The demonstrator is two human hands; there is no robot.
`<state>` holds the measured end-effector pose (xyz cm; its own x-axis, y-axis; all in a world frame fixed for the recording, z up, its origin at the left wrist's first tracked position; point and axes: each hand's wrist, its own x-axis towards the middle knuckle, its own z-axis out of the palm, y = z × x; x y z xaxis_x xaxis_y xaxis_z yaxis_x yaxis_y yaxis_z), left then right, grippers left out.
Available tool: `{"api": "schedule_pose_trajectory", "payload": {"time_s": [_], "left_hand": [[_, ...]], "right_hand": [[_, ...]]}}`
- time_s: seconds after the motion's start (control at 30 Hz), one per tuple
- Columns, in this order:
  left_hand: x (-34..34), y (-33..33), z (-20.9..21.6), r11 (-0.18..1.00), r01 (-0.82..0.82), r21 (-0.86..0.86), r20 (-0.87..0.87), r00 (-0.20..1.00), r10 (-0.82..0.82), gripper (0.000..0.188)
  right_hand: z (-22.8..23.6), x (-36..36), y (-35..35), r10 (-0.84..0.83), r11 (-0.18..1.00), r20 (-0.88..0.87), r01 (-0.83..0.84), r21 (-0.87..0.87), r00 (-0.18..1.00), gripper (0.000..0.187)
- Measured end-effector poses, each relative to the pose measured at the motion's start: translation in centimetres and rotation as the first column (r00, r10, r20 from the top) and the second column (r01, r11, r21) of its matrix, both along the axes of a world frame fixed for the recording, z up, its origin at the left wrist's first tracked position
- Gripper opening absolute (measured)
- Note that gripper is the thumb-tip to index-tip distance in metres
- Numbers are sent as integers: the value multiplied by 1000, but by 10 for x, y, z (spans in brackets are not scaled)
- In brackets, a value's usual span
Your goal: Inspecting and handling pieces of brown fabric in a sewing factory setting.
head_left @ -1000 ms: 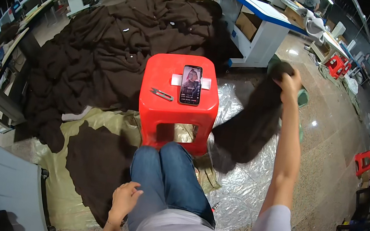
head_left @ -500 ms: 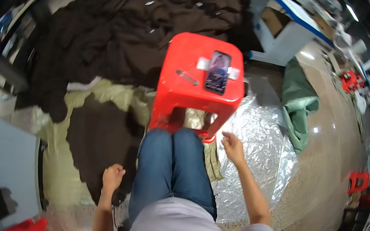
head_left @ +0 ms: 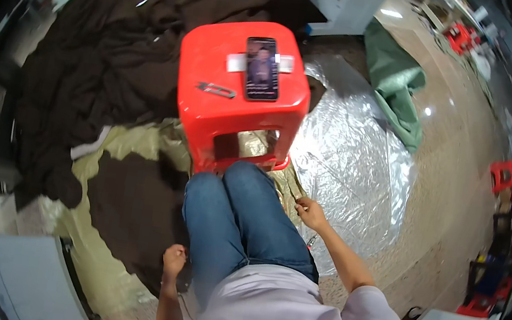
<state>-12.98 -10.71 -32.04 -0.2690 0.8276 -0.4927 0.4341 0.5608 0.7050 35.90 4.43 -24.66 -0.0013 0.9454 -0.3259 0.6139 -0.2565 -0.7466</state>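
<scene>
Left hand (head_left: 174, 260): finger ends curled out of sight; contact with the cloth below uncertain.
Right hand (head_left: 311, 213): anything between the fingers too small to tell.
Brown cloth panel (head_left: 127, 200): right margin hidden behind the left thigh (head_left: 208, 236).
Brown cloth heap (head_left: 110, 72): far side cut off by the upper edge; white flecks (head_left: 142, 2) too small to identify.
Red stool (head_left: 237, 109): rear legs hidden beneath the seat.
Phone (head_left: 262, 68): screen picture blurred, print illegible.
White desk (head_left: 359, 10): top cut off by the upper edge.

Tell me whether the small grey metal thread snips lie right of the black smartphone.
No, the small grey metal thread snips lie left of the black smartphone on the red plastic stool.
</scene>
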Motion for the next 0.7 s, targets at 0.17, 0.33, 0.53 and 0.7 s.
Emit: {"api": "schedule_pose_trajectory", "payload": {"time_s": [0.17, 0.33, 0.53, 0.7], "left_hand": [[12, 19, 36, 887, 440, 137, -272, 878, -394, 11], [51, 53, 91, 942, 262, -208, -257, 915, -311, 16], [27, 44, 77, 922, 126, -365, -426, 858, -286, 23], [60, 55, 108, 919, 214, -331, -338, 882, -328, 20]], "right_hand": [[-33, 1, -22, 43, 982, -5, -43, -183, 999, 28], [-97, 2, -65, 46, 956, -165, -91, -277, 985, 29], [-111, 9, -59, 73, 912, -92, -104, -397, 993, 30], [-143, 14, -49, -52, 945, -137, 5, -326, 989, 28]]}}
